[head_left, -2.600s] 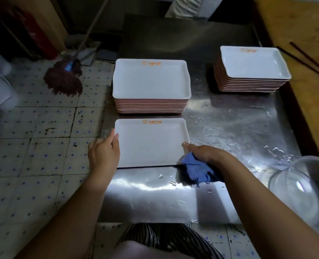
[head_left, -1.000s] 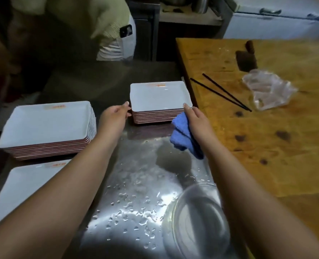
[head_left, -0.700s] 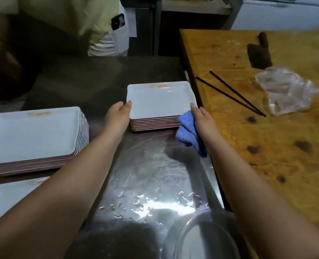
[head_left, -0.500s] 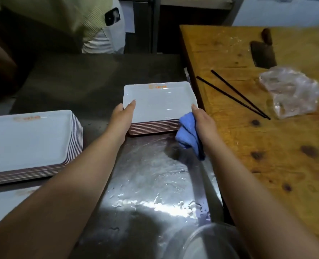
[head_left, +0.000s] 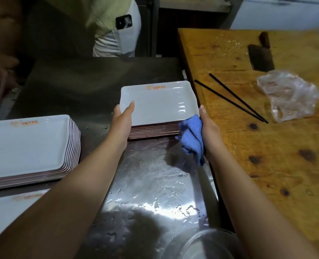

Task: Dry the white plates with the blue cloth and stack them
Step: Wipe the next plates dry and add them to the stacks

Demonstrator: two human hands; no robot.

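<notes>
White plates: we see the small stack [head_left: 156, 128] at the far side of the wet steel worktop [head_left: 155, 184], hard against the wooden bench [head_left: 267, 146]; its top plate [head_left: 160, 103] looks glossy, so we judge it not yet dried.
Left hand: our left hand [head_left: 122, 118] grips the top plate's near left corner, thumb over the rim and fingers hidden beneath.
Right hand: our right hand [head_left: 208, 128] is at the plate's right edge, the blue cloth [head_left: 192, 137] bunched in its palm; forefinger straight along the rim. We cannot tell how firmly it holds the plate itself.
Other plates: a taller stack [head_left: 29, 146] stands to the left, and a single plate [head_left: 3, 212] lies nearer us at the picture's left edge.
Risk, slipping: the plate is probably wet and smooth, and the cloth sits between our right palm and the rim; an uneven lift could let it slide out and drop on the stack.
Risk, dragging: plates nested this close may cling, so lifting one may tug the plate beneath askew.
Risk, bowl: a clear bowl [head_left: 201, 245] sits near our right elbow; a wide swing back could knock it.
Risk, bystander: a person [head_left: 115, 25] stands just beyond the worktop, so we should keep the plate low and close.
</notes>
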